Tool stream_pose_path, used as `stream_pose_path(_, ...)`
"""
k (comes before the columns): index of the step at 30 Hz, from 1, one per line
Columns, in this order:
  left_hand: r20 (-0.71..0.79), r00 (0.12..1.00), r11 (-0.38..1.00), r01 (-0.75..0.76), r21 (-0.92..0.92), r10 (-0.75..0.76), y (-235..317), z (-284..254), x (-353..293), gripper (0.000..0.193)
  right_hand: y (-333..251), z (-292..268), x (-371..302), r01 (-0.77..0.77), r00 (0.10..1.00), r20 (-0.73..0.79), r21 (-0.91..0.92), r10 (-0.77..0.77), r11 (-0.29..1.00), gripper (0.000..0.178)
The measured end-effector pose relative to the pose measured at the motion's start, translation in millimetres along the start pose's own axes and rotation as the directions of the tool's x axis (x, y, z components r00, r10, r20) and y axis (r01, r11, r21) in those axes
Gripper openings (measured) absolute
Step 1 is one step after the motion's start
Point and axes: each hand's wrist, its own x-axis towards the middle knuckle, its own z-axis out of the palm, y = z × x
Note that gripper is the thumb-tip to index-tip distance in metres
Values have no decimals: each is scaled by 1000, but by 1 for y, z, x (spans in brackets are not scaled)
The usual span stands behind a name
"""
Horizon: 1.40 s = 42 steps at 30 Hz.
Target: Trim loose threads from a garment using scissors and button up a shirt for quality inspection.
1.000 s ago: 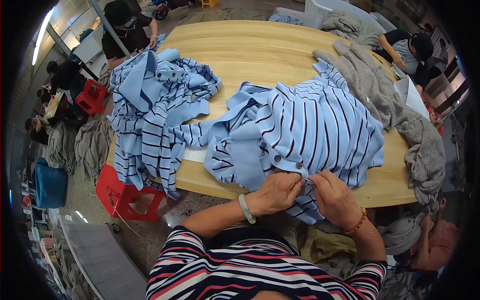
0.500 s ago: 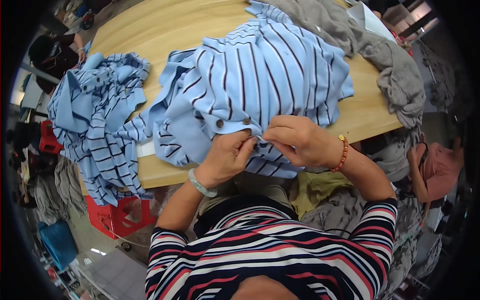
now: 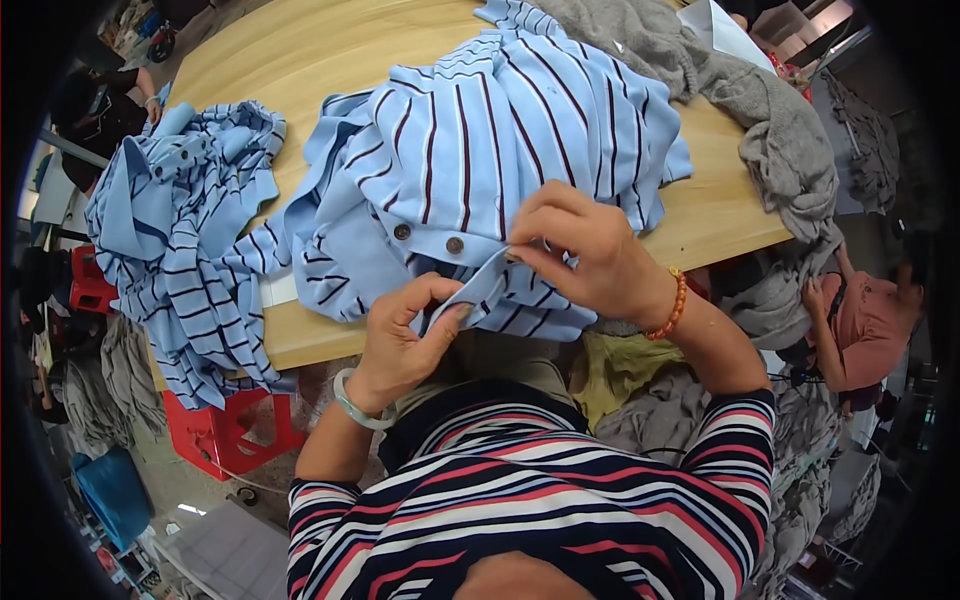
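A light blue knit cardigan (image 3: pixel 520 130) with dark and white stripes lies bunched on the table in front of me. Along its plain button band run two dark buttons, a left button (image 3: pixel 402 232) and a right button (image 3: pixel 455 246). My left hand (image 3: pixel 400 335) pinches the lower flap of the band between thumb and fingers, drawing it toward me. My right hand (image 3: pixel 590 255) is closed on the band's edge to the right of the buttons, thumb against fingers. Whatever lies inside that right-hand pinch is hidden.
A second blue striped garment (image 3: pixel 185 220) hangs over the left edge of the wooden table (image 3: pixel 300 60). Grey knitwear (image 3: pixel 790 150) lies along the right edge. A red stool (image 3: pixel 230 430) stands below left. Other people sit at the far left and right.
My hands have moved apart. The left went left and toward me with the flap, while the right rose slightly. The band is now spread open between them.
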Motion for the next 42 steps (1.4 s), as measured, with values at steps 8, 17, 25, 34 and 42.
stream_pose_path(8, -62, 976, 964, -195, 181, 209, 0, 7, 0, 17, -25, 12, 0, 147, 963, 239, -72, -126, 987, 19)
stream_pose_path(17, -12, 953, 848, -263, 459, 303, -6, 15, 2, 25, -24, 24, -14, 228, 968, 105, 2, -227, 974, 14)
stream_pose_path(25, 56, 946, 739, -286, 610, 320, -19, 22, 9, 28, -16, 29, -27, 182, 968, 199, -146, -151, 972, 11)
stream_pose_path(34, 131, 970, 553, 226, -802, -206, -28, 7, 29, 27, -24, 19, -24, 216, 961, 199, -122, -190, 969, 11)
stream_pose_path(42, -263, 965, 983, -38, -181, -11, 5, 25, 12, 11, -30, 19, -19, 235, 970, 109, -205, -216, 950, 21)
